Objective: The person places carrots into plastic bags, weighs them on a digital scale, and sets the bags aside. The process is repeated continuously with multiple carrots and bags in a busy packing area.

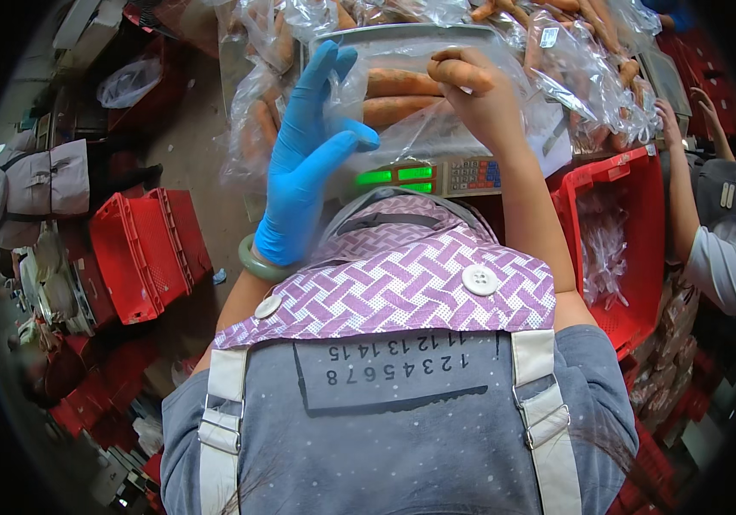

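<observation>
My left hand [306,138], in a blue glove, is at the left side of a clear plastic bag [400,138]. Its fingers are spread and touch the film; whether they pinch it is unclear. Two carrots [400,111] lie side by side in the bag on the metal pan [400,37] of a digital scale. My bare right hand [487,106] is above their right ends, its fingers curled around what looks like a carrot [464,75]. Below the pan, the scale's green displays [416,173] are lit beside its keypad [474,176].
Bagged carrots [590,77] are heaped beyond the scale and to its right. A red crate [641,251] with clear plastic bags [603,251] stands by my right arm. Stacked red crates [149,251] are on the floor at left. Another person's arm [680,187] reaches in from the right.
</observation>
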A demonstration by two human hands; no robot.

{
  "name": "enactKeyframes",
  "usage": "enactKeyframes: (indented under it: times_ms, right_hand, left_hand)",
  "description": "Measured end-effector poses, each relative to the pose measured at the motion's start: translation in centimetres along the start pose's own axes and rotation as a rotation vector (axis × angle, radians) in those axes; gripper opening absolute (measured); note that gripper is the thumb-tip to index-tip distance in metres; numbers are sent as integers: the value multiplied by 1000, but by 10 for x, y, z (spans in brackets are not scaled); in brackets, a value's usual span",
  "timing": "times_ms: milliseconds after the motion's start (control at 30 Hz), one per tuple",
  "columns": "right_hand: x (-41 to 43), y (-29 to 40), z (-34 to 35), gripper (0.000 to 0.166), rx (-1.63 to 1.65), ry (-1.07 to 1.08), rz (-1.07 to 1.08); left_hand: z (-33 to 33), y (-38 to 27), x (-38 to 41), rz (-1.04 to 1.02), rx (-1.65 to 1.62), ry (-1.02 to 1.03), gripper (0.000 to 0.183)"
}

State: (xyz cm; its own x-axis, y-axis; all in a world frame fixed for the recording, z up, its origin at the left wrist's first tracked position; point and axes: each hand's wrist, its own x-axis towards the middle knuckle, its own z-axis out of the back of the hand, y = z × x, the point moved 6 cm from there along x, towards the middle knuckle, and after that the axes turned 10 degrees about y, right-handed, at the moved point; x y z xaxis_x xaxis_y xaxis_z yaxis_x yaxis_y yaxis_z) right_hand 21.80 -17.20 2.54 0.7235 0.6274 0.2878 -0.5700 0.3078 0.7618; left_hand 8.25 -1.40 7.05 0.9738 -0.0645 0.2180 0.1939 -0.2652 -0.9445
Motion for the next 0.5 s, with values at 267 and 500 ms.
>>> enactKeyframes:
  times_ms: [267, 500]
  right_hand:
    - [14, -17, -24, 29, 544, 0, 1]
    - [20, -38, -12, 25, 262, -184, -52]
  left_hand:
    - [5, 8, -4, -13, 2, -36, 64]
    - [6, 6, -2, -66, 21, -28, 63]
